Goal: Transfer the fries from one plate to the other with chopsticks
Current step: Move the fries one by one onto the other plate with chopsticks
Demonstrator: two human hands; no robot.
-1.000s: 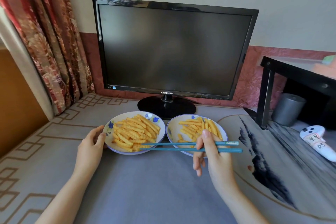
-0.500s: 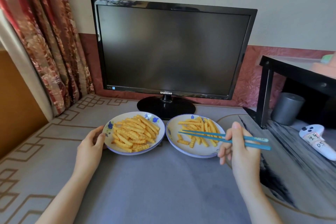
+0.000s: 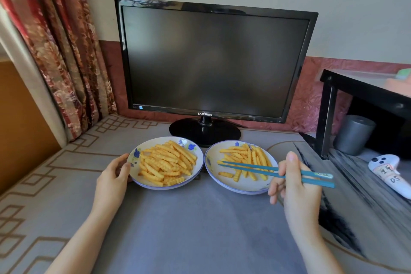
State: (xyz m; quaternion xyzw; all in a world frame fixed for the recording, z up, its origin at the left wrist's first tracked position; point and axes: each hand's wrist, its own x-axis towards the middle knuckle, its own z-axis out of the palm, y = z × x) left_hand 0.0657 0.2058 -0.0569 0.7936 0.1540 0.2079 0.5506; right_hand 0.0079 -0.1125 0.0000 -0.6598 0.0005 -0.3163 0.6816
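The right hand (image 3: pixel 298 187) is closed around two blue chopsticks (image 3: pixel 275 172), near the right edge of the grey mat (image 3: pixel 189 229). The sticks lie almost flat. Their long way runs from right to left, and the tips point left over the right plate (image 3: pixel 240 188). The tips look a little apart and hold no fry. The left hand (image 3: pixel 113 176) grips the rim of the left plate (image 3: pixel 133 176). Both plates sit side by side near the far edge, just before the monitor (image 3: pixel 213 60). The left plate has a big pile of fries (image 3: pixel 165 163). The right one has fewer. I think many fries are left to move.
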